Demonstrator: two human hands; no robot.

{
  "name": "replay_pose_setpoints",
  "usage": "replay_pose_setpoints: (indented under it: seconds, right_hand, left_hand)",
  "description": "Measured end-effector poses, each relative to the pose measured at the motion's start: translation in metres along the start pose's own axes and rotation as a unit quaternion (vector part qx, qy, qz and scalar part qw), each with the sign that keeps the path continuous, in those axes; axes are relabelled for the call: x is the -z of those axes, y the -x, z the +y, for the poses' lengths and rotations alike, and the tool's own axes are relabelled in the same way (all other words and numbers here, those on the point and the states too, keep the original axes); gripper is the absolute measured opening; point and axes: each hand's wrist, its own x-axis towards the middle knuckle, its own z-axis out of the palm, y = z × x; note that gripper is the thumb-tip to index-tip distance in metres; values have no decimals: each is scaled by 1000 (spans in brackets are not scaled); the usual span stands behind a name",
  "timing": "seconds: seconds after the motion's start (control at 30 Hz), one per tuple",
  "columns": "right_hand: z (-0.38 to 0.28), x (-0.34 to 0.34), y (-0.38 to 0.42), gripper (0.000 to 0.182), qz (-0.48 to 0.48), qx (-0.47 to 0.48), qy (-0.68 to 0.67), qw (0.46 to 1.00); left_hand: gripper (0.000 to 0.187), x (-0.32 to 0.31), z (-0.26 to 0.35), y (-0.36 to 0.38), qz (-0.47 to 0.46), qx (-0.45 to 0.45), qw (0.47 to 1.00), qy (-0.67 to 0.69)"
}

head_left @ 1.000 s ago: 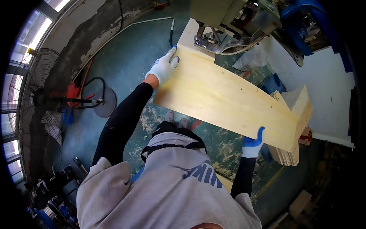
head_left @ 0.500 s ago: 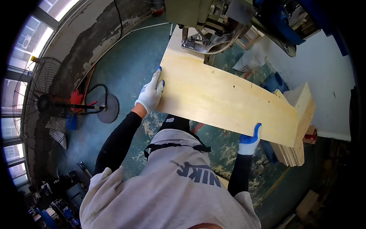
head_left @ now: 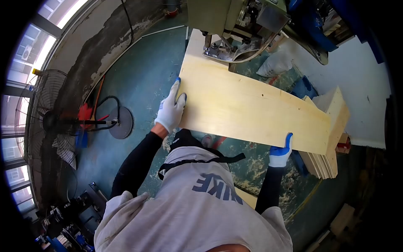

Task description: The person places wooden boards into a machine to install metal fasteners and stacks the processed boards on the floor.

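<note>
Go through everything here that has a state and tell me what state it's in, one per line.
Wooden board: held level, far end under the machine head.
Left hand: gloved, gripping the board's left edge.
Right hand: gloved, gripping the near edge.
Machine head: over the board.
Floor fan: standing; running or not, unclear.

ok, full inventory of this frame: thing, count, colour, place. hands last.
wooden board: 1, pale yellow, centre, far end under the machine
machine: 1, green body with metal head, top centre, over the board's far end
stack of boards: 1, pale wood, right, beside the board's right end
pedestal fan: 1, dark wire cage with round base, left, lying on the floor
white sack: 1, white, floor past the board, upper right
floor: 1, teal, sawdust patches near the feet
left hand: 1, white and blue glove, gripping the board's left edge
right hand: 1, blue glove, gripping the board's near edge at right
</note>
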Motion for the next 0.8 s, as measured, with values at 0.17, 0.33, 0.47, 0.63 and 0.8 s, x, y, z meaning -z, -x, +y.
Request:
replay_pose_setpoints:
  seconds: [0.17,0.33,0.47,0.63,0.8]
  right_hand:
    - [46,-50,29,44,14,-40,16,999]
    - [121,-97,15,42,5,-69,-9,998]
    - [147,-135,15,41,14,-71,-58,996]
    - [151,-174,7,39,14,-26,-83,996]
    - [149,-188,-20,36,46,-31,-81,995]
  left_hand:
    - [56,57,-52,38,62,37,996,51]
    - [54,127,-106,-3,68,66,987,129]
    - [54,160,-122,-48,45,24,990,130]
    - [54,163,-145,-108,18,-11,989,150]
    - [59,156,-148,-150,-17,2,995,96]
